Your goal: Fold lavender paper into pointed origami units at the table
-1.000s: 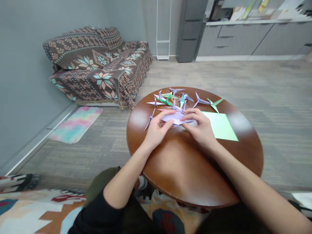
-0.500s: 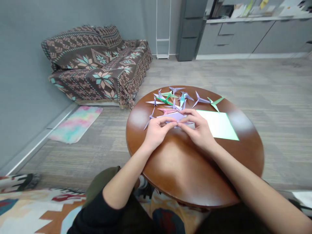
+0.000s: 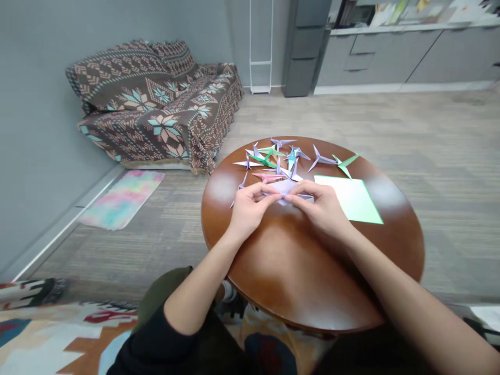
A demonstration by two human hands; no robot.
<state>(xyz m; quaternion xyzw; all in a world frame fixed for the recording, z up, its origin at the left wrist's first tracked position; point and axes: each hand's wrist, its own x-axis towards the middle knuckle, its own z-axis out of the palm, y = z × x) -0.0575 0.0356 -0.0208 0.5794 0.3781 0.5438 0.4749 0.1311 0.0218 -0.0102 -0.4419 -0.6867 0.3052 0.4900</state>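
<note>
A partly folded sheet of purple origami paper (image 3: 284,186) is pinched between my two hands over the round table (image 3: 281,271). My left hand (image 3: 252,205) is closed on its left side, thumb and fingertips pressed together. From the right, my right hand (image 3: 321,203) grips the same paper, its thumb close to the left one. My fingers cover part of the folds. Just beyond stand several folded paper cranes: a pink crane (image 3: 267,177), a dark green crane (image 3: 267,159) and purple ones such as this purple crane (image 3: 321,159).
A flat sheet of white paper with green edges (image 3: 351,200) lies right of my right hand. A light green crane (image 3: 344,165) sits behind it. Past the table are a covered sofa (image 3: 156,109), a pastel mat (image 3: 125,198) and grey cabinets (image 3: 390,60).
My right fingers have drawn in and curled closer to the paper's near edge, so more of its top shows. The left hand has shifted slightly. The cranes and the green-edged sheet stay put.
</note>
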